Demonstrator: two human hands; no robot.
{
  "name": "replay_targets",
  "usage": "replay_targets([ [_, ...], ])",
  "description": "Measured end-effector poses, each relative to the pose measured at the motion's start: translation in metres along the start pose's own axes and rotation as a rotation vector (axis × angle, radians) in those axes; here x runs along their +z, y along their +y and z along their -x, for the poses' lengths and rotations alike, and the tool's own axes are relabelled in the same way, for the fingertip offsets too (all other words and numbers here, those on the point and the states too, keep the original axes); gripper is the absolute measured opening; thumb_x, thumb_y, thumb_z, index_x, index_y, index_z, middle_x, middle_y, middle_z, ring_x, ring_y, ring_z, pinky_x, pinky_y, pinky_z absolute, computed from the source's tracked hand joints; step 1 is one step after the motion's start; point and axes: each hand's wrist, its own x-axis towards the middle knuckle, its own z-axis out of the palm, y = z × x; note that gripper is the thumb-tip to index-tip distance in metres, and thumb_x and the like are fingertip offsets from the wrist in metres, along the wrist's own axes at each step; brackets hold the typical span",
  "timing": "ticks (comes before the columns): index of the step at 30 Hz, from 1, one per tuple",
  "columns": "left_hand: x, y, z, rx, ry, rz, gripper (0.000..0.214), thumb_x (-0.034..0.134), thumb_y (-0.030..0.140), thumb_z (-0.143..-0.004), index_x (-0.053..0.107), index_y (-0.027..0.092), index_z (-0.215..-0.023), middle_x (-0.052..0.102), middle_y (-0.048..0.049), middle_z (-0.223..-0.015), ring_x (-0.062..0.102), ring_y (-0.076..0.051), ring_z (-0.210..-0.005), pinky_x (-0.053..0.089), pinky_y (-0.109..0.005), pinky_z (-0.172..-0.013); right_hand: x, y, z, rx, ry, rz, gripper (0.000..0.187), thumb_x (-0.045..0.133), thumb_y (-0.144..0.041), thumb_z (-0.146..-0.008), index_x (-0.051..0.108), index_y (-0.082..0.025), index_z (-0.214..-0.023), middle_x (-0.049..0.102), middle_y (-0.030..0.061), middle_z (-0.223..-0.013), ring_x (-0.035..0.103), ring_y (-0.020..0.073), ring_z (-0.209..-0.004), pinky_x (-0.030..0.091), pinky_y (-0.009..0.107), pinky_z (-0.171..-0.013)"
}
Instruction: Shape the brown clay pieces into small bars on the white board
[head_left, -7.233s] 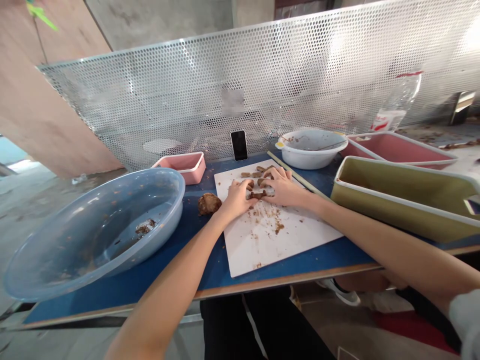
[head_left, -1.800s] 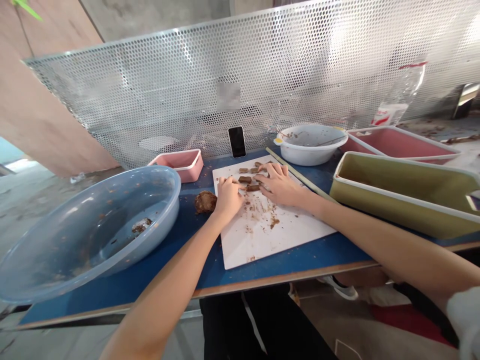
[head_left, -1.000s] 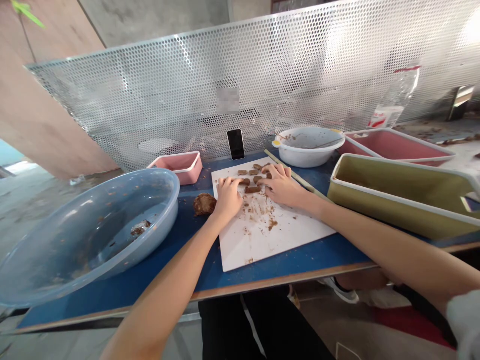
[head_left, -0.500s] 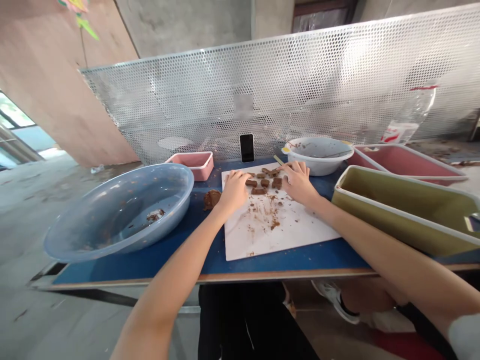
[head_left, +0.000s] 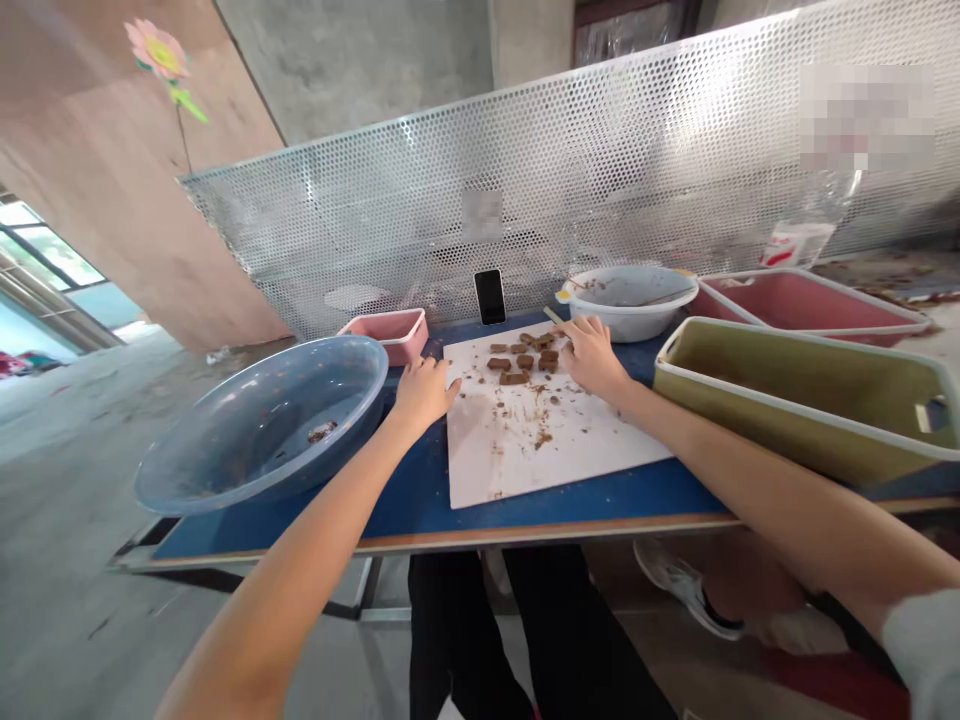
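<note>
A white cutting board [head_left: 540,450] lies on the blue table [head_left: 409,500], smeared with brown crumbs. Several small brown dough pieces [head_left: 517,362] sit in a cluster at its far end. My right hand [head_left: 594,355] rests at the board's far right edge, fingers stretched out and touching the rightmost pieces. My left hand [head_left: 422,392] is off the board's left edge, curled over the spot where a brown dough lump lies; the lump is hidden under it.
A big blue basin [head_left: 225,480] with brown scraps stands at left. Behind are a small pink tray [head_left: 386,330], a phone [head_left: 490,296] leaning on the perforated metal screen [head_left: 600,170], and a white bowl [head_left: 622,310]. An olive bin [head_left: 787,420] and a red bin [head_left: 810,305] stand at right.
My left hand left the dough pieces and moved left off the board, onto the brown lump. My right hand slid to the right side of the pieces. The camera tilted up.
</note>
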Motion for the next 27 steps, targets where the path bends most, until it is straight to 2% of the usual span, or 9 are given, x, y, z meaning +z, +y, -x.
replay_targets([
  [3, 0.009, -0.007, 0.008, -0.045, -0.1, 0.0, 0.047, 0.064, 0.054, -0.11, 0.079, 0.013, -0.129, 0.077, -0.0225, -0.131, 0.065, -0.043, -0.134, 0.052, -0.051, -0.115, 0.002, -0.001, 0.0, 0.001, -0.01, -0.011, 0.043, 0.046, -0.017, -0.097, 0.074, -0.022, -0.13, 0.071, 0.0175, -0.126, 0.055, 0.0421, -0.124, 0.046, 0.061, -0.104],
  [6, 0.018, -0.01, 0.013, -0.069, -0.14, 0.078, 0.046, 0.065, 0.057, -0.109, 0.08, 0.017, -0.127, 0.078, -0.0184, -0.129, 0.069, -0.039, -0.126, 0.053, -0.047, -0.113, 0.003, -0.002, 0.001, 0.001, -0.008, -0.007, 0.043, 0.047, -0.016, -0.096, 0.074, -0.022, -0.129, 0.073, 0.0176, -0.127, 0.056, 0.0421, -0.123, 0.047, 0.061, -0.103],
  [9, 0.026, -0.011, 0.013, -0.049, -0.097, 0.119, 0.047, 0.067, 0.054, -0.109, 0.078, 0.017, -0.136, 0.078, -0.018, -0.132, 0.067, -0.038, -0.127, 0.053, -0.046, -0.112, 0.003, -0.002, 0.001, 0.009, -0.014, -0.003, 0.043, 0.047, -0.016, -0.096, 0.073, -0.022, -0.129, 0.073, 0.0178, -0.127, 0.056, 0.0424, -0.123, 0.048, 0.062, -0.104],
  [16, 0.029, -0.009, 0.01, -0.082, -0.079, 0.107, 0.045, 0.059, 0.049, -0.112, 0.079, 0.015, -0.134, 0.078, -0.0197, -0.131, 0.067, -0.039, -0.128, 0.053, -0.047, -0.111, 0.005, 0.001, 0.001, 0.017, -0.024, 0.003, 0.042, 0.048, -0.015, -0.095, 0.073, -0.02, -0.128, 0.073, 0.0178, -0.126, 0.057, 0.0421, -0.123, 0.048, 0.061, -0.104],
  [22, 0.03, -0.001, 0.01, -0.144, -0.017, 0.112, 0.047, 0.05, 0.05, -0.115, 0.082, 0.016, -0.119, 0.079, -0.0207, -0.124, 0.068, -0.04, -0.127, 0.054, -0.05, -0.112, 0.013, 0.006, 0.0, 0.011, -0.008, -0.013, 0.039, 0.051, -0.017, -0.096, 0.074, -0.021, -0.127, 0.074, 0.0179, -0.125, 0.056, 0.0431, -0.123, 0.048, 0.061, -0.103],
  [27, 0.028, 0.001, 0.004, -0.189, -0.033, 0.064, 0.049, 0.046, 0.046, -0.115, 0.083, 0.016, -0.115, 0.081, -0.0209, -0.122, 0.073, -0.039, -0.123, 0.056, -0.047, -0.111, 0.017, 0.007, 0.001, 0.005, -0.013, -0.015, 0.037, 0.051, -0.017, -0.098, 0.074, -0.022, -0.126, 0.074, 0.0173, -0.124, 0.056, 0.0421, -0.123, 0.048, 0.06, -0.103],
])
